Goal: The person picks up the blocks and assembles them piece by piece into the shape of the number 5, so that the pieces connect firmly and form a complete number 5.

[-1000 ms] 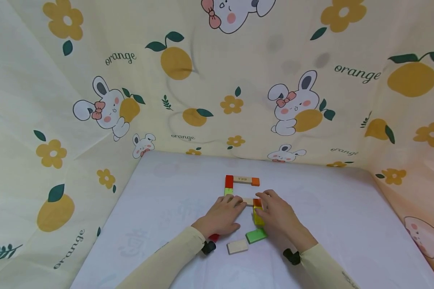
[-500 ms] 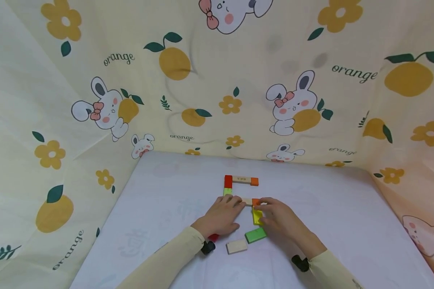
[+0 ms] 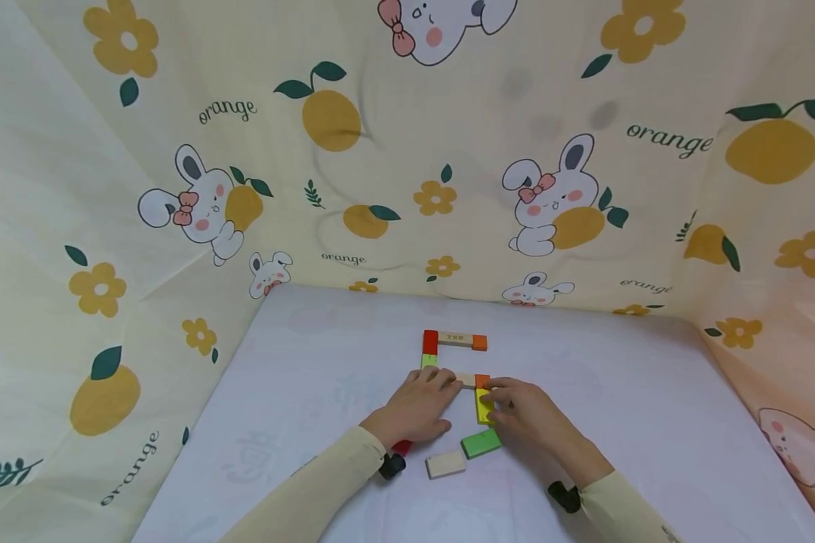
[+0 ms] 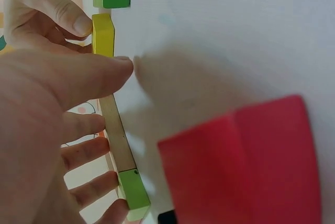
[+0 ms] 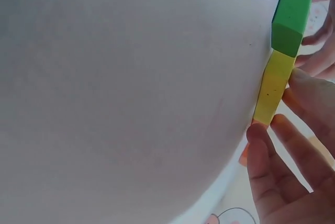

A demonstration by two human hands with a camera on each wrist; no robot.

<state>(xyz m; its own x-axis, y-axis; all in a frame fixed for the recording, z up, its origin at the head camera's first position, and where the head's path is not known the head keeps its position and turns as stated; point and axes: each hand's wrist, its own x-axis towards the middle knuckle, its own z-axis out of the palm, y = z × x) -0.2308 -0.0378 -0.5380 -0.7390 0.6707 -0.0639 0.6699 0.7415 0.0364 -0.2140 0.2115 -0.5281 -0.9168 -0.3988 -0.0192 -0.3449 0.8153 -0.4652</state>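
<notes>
Toy blocks lie joined in a line on the white table. My left hand (image 3: 413, 407) rests over the line's left part, fingertips at a plain wooden block (image 4: 119, 135) and a light green block (image 4: 134, 188), thumb held apart. With thumb and fingers, my right hand (image 3: 530, 411) pinches a yellow block (image 3: 484, 407) along its right side and far end. Its fingertips also come right at the small orange block (image 3: 481, 380) beyond. Close in front of the yellow one lies a green block (image 3: 481, 443). A red block (image 4: 246, 166), partly hidden in the head view, sits under the left wrist.
A loose plain wooden block (image 3: 446, 464) lies nearest the person. Farther back, a dark red block (image 3: 430, 342), a printed wooden block (image 3: 455, 338) and another orange block (image 3: 479, 342) continue the shape. A patterned cloth (image 3: 394, 151) rises behind the table.
My right hand has drawn back and its wrist shifted right and nearer, its fingers lowering from above the orange block to the yellow block's side. My left hand stays put.
</notes>
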